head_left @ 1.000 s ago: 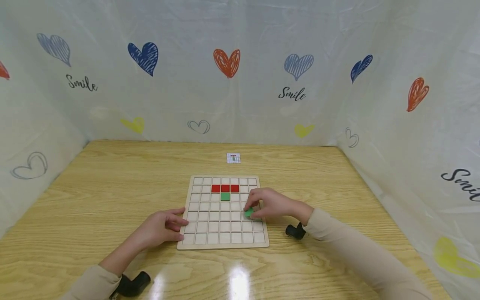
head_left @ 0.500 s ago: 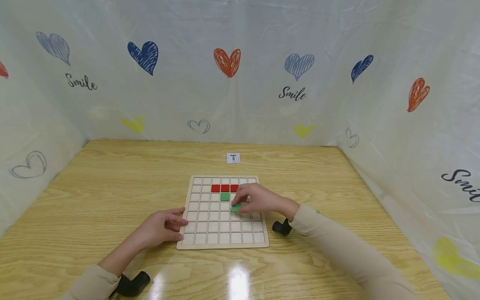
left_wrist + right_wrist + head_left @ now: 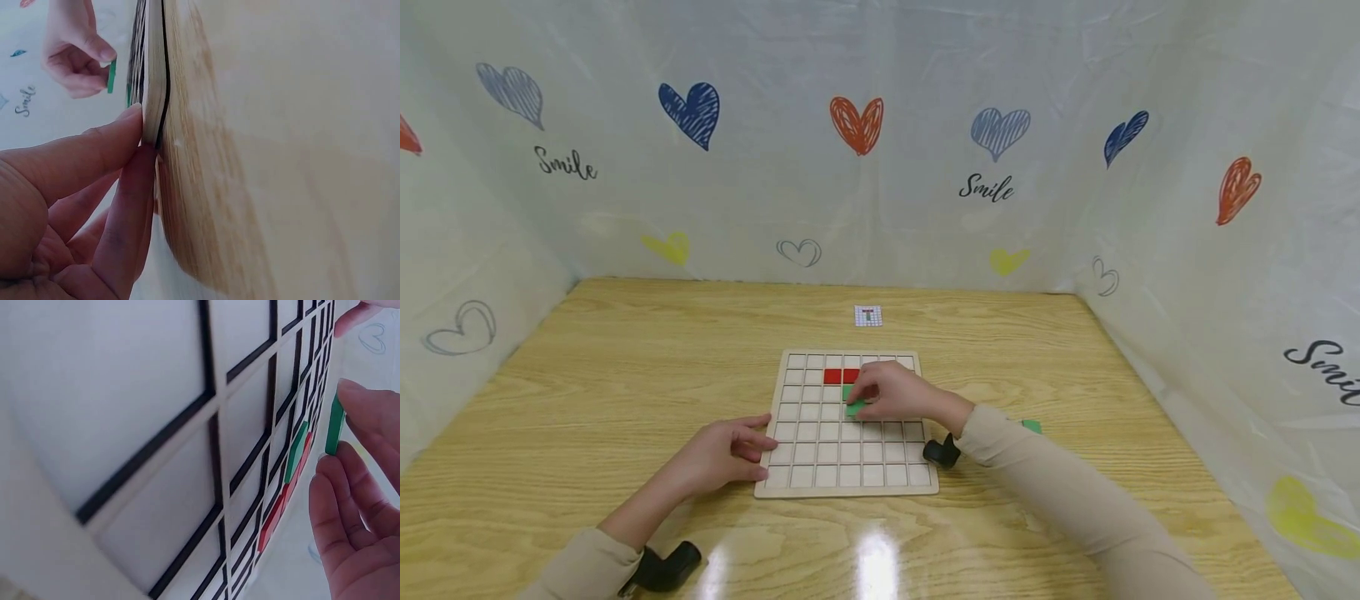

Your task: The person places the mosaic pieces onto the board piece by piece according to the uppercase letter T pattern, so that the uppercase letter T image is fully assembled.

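A pale square grid board [image 3: 846,492] lies on the wooden table. My right hand [image 3: 898,392] pinches a green square tile [image 3: 335,428] between thumb and fingers. The right wrist view shows a gap between that tile and the board's surface. Two red tiles [image 3: 832,377] show in an upper row, and the rest of that row is behind my hand. One placed green tile [image 3: 296,453] sits in a cell just below the red ones. With spread fingers, my left hand [image 3: 718,458] touches the board's left edge; thumb and fingertips [image 3: 131,112] rest against its rim.
Beyond the board lies a small card [image 3: 868,316] printed with a T pattern on a grid. Another green tile [image 3: 1032,426] is on the table, partly behind the right sleeve. A black fitting [image 3: 662,568] is worn at the left wrist. Sheets with printed hearts [image 3: 857,125] enclose the table.
My right hand has moved left over the board with the green tile, from the right columns to the middle column. A green tile on the table has come into view. The left hand stays put.
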The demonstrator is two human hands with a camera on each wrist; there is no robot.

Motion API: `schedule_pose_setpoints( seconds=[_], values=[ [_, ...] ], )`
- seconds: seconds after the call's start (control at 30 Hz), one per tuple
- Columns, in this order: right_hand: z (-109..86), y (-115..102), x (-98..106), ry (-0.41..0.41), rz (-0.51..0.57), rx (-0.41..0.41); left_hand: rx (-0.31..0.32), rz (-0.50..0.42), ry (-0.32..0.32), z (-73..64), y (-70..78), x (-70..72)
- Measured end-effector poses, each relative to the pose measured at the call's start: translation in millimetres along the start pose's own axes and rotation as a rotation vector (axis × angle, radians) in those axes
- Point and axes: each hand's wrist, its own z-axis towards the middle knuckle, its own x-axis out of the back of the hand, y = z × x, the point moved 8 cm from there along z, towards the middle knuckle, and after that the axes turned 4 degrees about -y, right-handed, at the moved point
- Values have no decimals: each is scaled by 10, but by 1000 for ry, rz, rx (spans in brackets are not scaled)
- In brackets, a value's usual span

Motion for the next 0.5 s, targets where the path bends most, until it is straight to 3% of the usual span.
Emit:
schedule_pose_setpoints(
  seconds=[0.33,0.5],
  values=[
    [94,27,-82,-45,-40,-77,-28,6,-11,-1,9,-3],
    [115,19,-107,-65,-40,-97,-13,2,-7,8,-7,-2]
  ],
)
